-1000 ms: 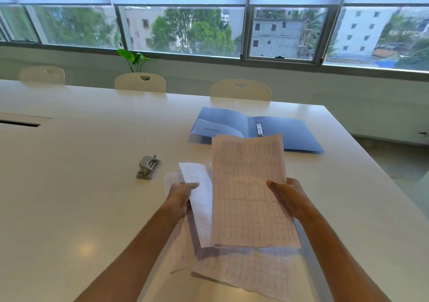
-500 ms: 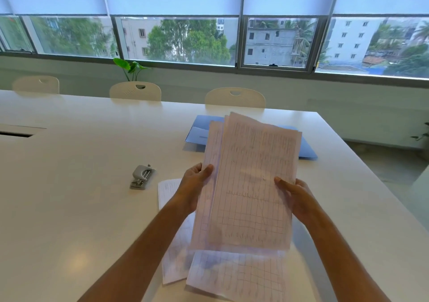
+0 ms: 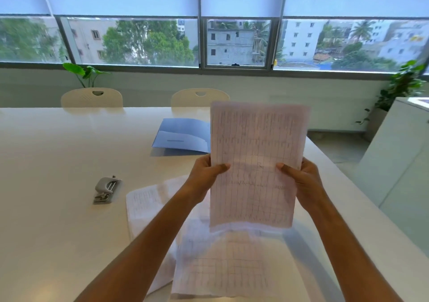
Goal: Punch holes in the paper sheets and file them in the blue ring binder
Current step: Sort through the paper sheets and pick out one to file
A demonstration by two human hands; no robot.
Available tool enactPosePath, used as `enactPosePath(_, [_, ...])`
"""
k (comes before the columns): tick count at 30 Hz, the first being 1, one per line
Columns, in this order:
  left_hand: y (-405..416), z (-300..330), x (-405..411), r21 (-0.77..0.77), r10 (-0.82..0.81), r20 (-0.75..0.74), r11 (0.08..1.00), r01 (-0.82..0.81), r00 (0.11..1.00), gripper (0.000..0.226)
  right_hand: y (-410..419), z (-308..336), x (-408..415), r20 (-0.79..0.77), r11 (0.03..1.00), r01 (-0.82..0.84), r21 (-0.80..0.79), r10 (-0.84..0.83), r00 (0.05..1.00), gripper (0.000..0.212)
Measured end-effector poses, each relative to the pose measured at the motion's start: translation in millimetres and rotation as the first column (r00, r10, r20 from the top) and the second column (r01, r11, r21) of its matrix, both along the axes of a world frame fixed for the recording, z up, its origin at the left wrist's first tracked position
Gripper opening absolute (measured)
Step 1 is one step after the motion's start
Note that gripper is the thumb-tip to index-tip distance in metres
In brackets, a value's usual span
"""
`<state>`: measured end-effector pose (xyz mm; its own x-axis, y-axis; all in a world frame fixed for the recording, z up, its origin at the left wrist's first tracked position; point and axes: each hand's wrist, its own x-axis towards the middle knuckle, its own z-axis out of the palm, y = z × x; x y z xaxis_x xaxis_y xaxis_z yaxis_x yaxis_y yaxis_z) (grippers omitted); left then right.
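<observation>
I hold a stack of gridded paper sheets [image 3: 255,153] upright above the white table [image 3: 51,143]. My left hand [image 3: 205,174] grips the stack's left edge and my right hand [image 3: 301,178] grips its right edge, thumbs on the front. More sheets [image 3: 222,269] lie flat on the table below, one [image 3: 146,206] off to the left. The open blue ring binder [image 3: 183,136] lies beyond, its right half hidden behind the held sheets. A grey hole punch [image 3: 105,189] sits on the table to the left.
Two white chairs [image 3: 91,97] stand at the table's far side under the windows. A white cabinet [image 3: 399,162] stands right of the table, with a potted plant [image 3: 399,88] behind it. Another plant [image 3: 86,73] stands by the left chair.
Both hands have raised the sheets upright and squared them into one aligned stack; the separate sheet in my left hand has joined it. The view has tilted up.
</observation>
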<state>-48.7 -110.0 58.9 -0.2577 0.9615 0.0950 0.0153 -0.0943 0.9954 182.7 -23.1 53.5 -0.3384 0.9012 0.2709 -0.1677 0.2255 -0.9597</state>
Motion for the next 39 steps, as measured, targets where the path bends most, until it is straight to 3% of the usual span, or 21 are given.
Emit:
enactPosePath(4, [12, 13, 19, 0.078, -0.078, 0.007, 0.994, 0.077, 0.997, 0.009, -5, 17, 30, -0.037, 0.996, 0.083, -0.025, -0.083, 0.996, 0.01])
enactPosePath(11, [32, 28, 60, 0.148, -0.212, -0.039, 0.965, 0.215, 0.977, 0.012, -22, 28, 71, -0.033, 0.963, 0.263, 0.065, -0.261, 0.965, 0.008])
enactPosePath(13, [35, 23, 69, 0.127, -0.224, -0.019, 0.966, 0.224, 0.974, 0.013, -26, 21, 79, -0.018, 0.958, 0.28, 0.055, -0.28, 0.96, 0.018])
enactPosePath(16, [37, 6, 83, 0.07, -0.231, 0.025, 0.971, 0.228, 0.973, 0.032, -33, 7, 88, 0.006, 0.963, 0.269, -0.023, -0.269, 0.963, 0.061])
enactPosePath(22, [41, -7, 102, 0.063, -0.174, -0.035, 0.982, 0.176, 0.984, 0.018, -43, 2, 96, 0.037, 0.935, 0.354, -0.024, -0.353, 0.935, 0.021])
enactPosePath(25, [45, -4, 102, 0.118, -0.195, -0.024, 0.973, 0.197, 0.98, 0.022, -44, 6, 99, 0.067, 0.927, 0.374, -0.017, -0.372, 0.926, 0.028])
enactPosePath(27, [48, -9, 100, 0.072, -0.221, -0.018, 0.972, 0.222, 0.975, 0.027, -43, 3, 99, 0.118, 0.935, 0.354, -0.026, -0.349, 0.93, 0.031])
enactPosePath(30, [49, -21, 98, -0.017, -0.215, -0.014, 0.976, 0.215, 0.976, 0.021, -40, -7, 95, 0.178, 0.929, 0.369, -0.038, -0.357, 0.917, 0.019])
enactPosePath(36, [51, -24, 74, 0.0, -0.263, -0.02, 0.965, 0.263, 0.965, 0.021, -35, -10, 87, 0.266, 0.888, 0.451, 0.09, -0.457, 0.849, 0.012])
enactPosePath(39, [49, -24, 47, 0.017, -0.208, -0.138, 0.977, 0.213, 0.968, 0.03, -26, -10, 86, 0.251, 0.862, 0.496, 0.102, -0.505, 0.826, 0.014])
